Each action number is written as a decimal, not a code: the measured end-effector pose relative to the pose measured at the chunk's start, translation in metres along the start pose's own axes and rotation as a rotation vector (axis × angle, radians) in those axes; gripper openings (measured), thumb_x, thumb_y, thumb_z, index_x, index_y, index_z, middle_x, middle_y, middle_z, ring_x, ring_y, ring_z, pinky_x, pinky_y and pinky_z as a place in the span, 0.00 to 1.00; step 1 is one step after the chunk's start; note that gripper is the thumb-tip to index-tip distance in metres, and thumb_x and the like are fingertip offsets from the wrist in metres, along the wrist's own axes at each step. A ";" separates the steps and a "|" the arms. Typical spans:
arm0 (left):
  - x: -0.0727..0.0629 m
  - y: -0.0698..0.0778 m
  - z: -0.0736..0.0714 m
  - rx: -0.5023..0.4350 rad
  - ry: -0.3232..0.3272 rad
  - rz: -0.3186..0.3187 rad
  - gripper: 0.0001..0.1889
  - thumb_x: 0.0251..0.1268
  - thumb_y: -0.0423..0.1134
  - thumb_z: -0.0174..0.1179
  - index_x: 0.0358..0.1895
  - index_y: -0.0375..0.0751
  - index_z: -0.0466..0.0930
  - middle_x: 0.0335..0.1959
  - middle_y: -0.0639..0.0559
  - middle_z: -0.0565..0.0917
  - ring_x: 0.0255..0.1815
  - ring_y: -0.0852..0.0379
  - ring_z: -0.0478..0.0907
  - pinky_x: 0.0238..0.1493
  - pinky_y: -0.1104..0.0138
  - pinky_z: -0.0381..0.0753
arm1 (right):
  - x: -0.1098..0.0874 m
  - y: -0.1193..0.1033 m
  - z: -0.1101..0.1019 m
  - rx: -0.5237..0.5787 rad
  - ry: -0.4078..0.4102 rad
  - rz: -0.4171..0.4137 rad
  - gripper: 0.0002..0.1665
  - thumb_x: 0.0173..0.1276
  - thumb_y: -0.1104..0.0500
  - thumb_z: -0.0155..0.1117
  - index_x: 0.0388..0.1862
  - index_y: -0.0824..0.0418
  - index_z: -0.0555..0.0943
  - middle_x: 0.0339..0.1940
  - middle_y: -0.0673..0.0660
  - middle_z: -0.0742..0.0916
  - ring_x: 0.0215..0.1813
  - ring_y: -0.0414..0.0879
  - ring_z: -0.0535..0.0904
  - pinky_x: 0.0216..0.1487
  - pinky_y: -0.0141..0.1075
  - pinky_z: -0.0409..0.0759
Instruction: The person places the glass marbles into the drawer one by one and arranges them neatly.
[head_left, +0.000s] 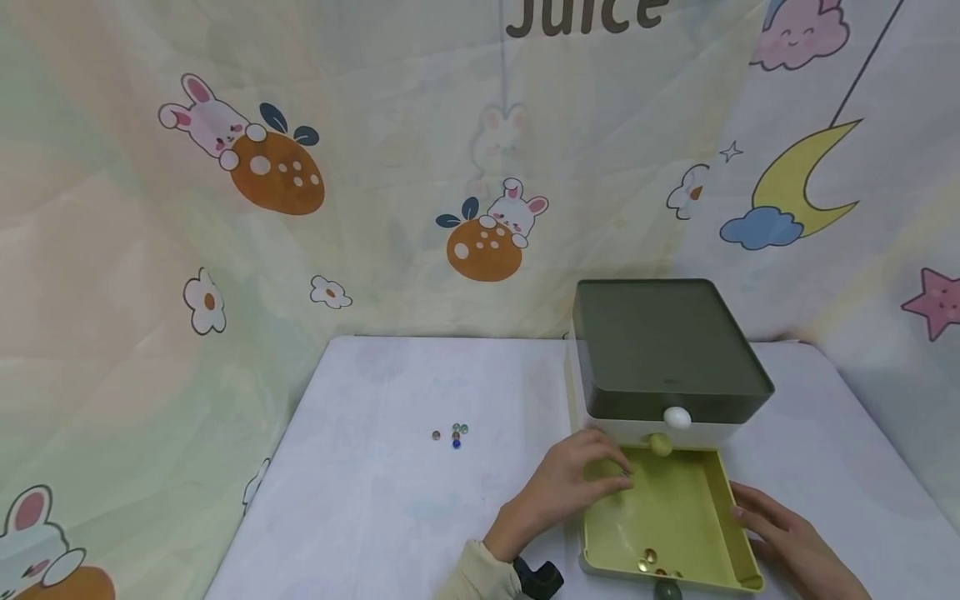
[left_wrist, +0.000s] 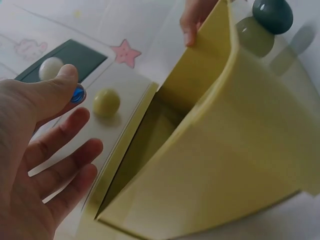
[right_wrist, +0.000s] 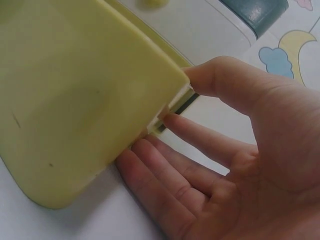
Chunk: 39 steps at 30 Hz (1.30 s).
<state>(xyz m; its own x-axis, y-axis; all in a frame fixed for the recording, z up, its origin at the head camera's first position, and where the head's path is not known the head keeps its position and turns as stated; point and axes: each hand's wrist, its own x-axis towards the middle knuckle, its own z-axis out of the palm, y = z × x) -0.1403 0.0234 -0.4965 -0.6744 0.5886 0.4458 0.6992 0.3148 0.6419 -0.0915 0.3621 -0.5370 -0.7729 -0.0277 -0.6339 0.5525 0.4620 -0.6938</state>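
Backdrop cloth (head_left: pixel 390 167) printed with bunnies, flowers and a moon spans the far side, behind a white table (head_left: pixel 360 500). On the table's right half stands a cabinet (head_left: pixel 667 342) with a dark green top, its yellow-green drawer (head_left: pixel 660 508) pulled out toward the near side. At the drawer's right wall, the right hand (head_left: pixel 791 533) holds the rim, thumb over the edge and fingers along the outside. By the drawer's far left corner, the left hand (head_left: pixel 566 479) pinches a blue marble (left_wrist: pixel 78 94) between thumb and forefinger, its other fingers spread. A white knob (head_left: pixel 677 417) sits above a yellow-green knob (head_left: pixel 660 444). Small marbles (head_left: pixel 650 555) lie inside near the front wall; loose marbles (head_left: pixel 456 444) dot the table, well left.
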 end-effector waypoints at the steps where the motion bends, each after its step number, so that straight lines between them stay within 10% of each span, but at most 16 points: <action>1: 0.001 0.001 0.002 0.020 -0.014 0.004 0.08 0.69 0.47 0.70 0.47 0.52 0.89 0.47 0.62 0.86 0.54 0.69 0.79 0.60 0.85 0.71 | 0.000 -0.001 0.000 0.003 0.001 0.000 0.63 0.76 0.25 0.49 0.85 0.71 0.44 0.84 0.77 0.50 0.81 0.76 0.54 0.69 0.59 0.77; 23: 0.032 0.009 0.046 0.384 -0.350 0.060 0.09 0.76 0.59 0.59 0.48 0.67 0.86 0.48 0.73 0.81 0.48 0.78 0.72 0.51 0.88 0.66 | -0.001 0.000 0.001 0.004 0.003 -0.027 0.60 0.78 0.28 0.48 0.85 0.71 0.43 0.85 0.76 0.50 0.81 0.76 0.54 0.68 0.57 0.78; 39: 0.029 0.006 0.065 0.635 -0.475 0.037 0.06 0.71 0.64 0.62 0.41 0.75 0.85 0.52 0.76 0.80 0.58 0.72 0.73 0.58 0.79 0.73 | -0.002 -0.001 0.001 -0.005 0.013 -0.021 0.59 0.78 0.28 0.48 0.85 0.70 0.45 0.85 0.75 0.53 0.78 0.72 0.65 0.65 0.54 0.80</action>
<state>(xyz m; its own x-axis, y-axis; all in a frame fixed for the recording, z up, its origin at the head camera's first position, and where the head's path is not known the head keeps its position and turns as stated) -0.1405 0.0904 -0.5202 -0.5745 0.8167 0.0547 0.8174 0.5690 0.0897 -0.0901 0.3611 -0.5355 -0.7883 -0.0264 -0.6147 0.5345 0.4655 -0.7054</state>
